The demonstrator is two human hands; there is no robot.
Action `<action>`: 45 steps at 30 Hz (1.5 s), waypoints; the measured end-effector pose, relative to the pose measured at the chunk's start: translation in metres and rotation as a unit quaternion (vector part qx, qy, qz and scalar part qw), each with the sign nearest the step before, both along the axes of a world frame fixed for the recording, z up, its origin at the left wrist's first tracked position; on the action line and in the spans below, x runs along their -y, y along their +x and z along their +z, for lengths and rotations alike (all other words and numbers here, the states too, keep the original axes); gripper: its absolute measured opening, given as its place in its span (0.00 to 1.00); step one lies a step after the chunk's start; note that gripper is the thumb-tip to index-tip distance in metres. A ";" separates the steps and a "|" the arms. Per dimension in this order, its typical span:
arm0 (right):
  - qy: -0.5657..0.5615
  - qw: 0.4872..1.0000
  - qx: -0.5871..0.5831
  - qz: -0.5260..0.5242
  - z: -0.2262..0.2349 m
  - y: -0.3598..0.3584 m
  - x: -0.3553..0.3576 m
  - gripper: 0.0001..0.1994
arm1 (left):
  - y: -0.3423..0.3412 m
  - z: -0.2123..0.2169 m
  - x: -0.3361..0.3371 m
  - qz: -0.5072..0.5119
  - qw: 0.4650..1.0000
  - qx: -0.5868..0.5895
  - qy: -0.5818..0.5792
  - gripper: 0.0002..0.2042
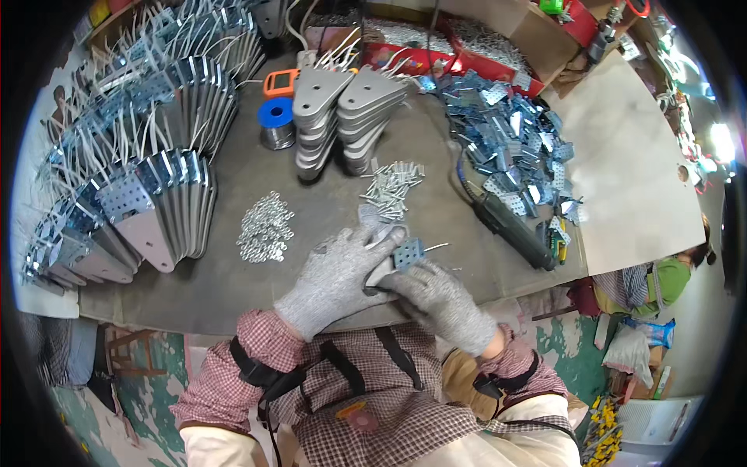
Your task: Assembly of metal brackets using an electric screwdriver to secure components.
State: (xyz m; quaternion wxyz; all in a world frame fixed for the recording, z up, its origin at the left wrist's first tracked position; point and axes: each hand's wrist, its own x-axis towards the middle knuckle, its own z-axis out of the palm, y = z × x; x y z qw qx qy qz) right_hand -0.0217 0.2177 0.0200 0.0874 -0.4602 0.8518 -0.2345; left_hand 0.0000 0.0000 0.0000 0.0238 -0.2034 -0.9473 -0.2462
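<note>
Two grips, one grey plate (380, 272)

The left grip (336, 263), in a grey glove, is closed on the plate near the front of the desk (327, 206). The right grip (440, 300) meets it from the other side, its bent fingers touching the plate; whether they pinch it or only steady it, I cannot tell.

To handle the piece well, I would let the left grip bear the weight and leave the right fingers free for small corrections. The white wire (438, 247) is best kept clear of the fingertips, and the blue bracket (408, 253) should not be forced askew.

The plate looks smooth and matt, mostly covered by the gloves. The bracket shows beyond it, blue and shiny, dotted with holes, the wire sticking out to the right. The two seem joined, though the joint is hidden.

Just beyond the hands lie loose screws (391, 189); to the left, a scatter of small silvery rings (265, 227). A black handheld tool (510, 231) rests on the right, below heaped blue brackets (506, 148). Farther off stand two stacks of triangular grey plates (317, 97).
</note>
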 end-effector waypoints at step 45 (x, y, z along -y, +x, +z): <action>-0.282 0.883 -0.009 -0.375 -0.037 0.002 -0.062 0.23 | -0.023 0.023 0.023 -0.149 0.981 0.023 0.126 0.08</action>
